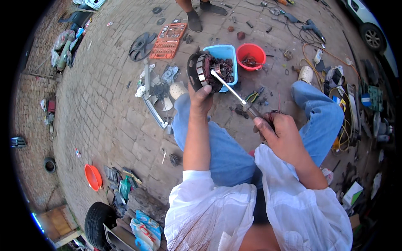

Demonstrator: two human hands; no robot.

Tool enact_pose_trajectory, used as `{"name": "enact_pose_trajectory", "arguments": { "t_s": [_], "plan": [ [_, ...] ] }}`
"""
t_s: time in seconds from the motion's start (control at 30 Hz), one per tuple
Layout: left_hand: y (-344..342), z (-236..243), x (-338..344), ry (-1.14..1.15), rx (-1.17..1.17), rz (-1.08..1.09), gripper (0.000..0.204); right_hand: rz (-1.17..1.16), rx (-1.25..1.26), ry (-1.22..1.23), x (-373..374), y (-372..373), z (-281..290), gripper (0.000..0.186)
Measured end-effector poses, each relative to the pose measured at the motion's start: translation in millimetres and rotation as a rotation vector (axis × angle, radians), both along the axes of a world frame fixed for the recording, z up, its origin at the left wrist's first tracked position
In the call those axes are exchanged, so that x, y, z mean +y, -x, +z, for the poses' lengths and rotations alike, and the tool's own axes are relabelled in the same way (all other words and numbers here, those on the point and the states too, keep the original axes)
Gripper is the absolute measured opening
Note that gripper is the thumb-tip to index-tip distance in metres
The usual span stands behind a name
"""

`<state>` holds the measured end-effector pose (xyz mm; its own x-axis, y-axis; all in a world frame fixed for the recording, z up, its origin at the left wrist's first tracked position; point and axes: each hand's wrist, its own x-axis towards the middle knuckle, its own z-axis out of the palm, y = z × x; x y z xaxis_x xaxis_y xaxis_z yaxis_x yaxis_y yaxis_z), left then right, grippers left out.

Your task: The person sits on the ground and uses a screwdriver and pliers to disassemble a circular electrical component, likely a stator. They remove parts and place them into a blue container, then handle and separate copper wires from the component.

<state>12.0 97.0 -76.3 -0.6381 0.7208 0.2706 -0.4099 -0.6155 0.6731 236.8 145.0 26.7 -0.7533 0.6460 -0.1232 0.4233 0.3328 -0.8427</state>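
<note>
presently, hands (284, 133) hold motor part (202, 69) and screwdriver (239, 98)

Through my head feed I count two hands (281, 136), one wound motor core (202, 70), one flat-bladed screwdriver (230, 89), one blue basin (220, 51), two red basins (251, 49), one orange tool case (169, 39), one dark fan (142, 47), one pair of pliers (253, 96), two pale clogs (305, 74), two loose tyres (95, 224), one white car (364, 14). Scattered loose parts (169, 74) overlap too much for me to count.

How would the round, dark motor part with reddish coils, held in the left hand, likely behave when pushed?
The motor part is probably heavy for its size, given its densely packed coils. Its silvery segments suggest stiffness. Its round outline might let it roll on edge.
</note>
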Motion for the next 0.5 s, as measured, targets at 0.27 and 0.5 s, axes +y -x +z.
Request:
{"name": "enact_pose_trajectory", "arguments": {
  "t_s": [0.27, 0.5],
  "plan": [
    [5, 0, 3, -0.003, -0.058, -0.051, 0.099, 0.004, 0.066, 0.589, -3, 7, -4, 0.048],
    [14, 0, -7, 0.050, 0.022, -0.047, 0.103, 0.141, -0.163, 0.466, 30, 3, 16, 0.050]
  ]
}}
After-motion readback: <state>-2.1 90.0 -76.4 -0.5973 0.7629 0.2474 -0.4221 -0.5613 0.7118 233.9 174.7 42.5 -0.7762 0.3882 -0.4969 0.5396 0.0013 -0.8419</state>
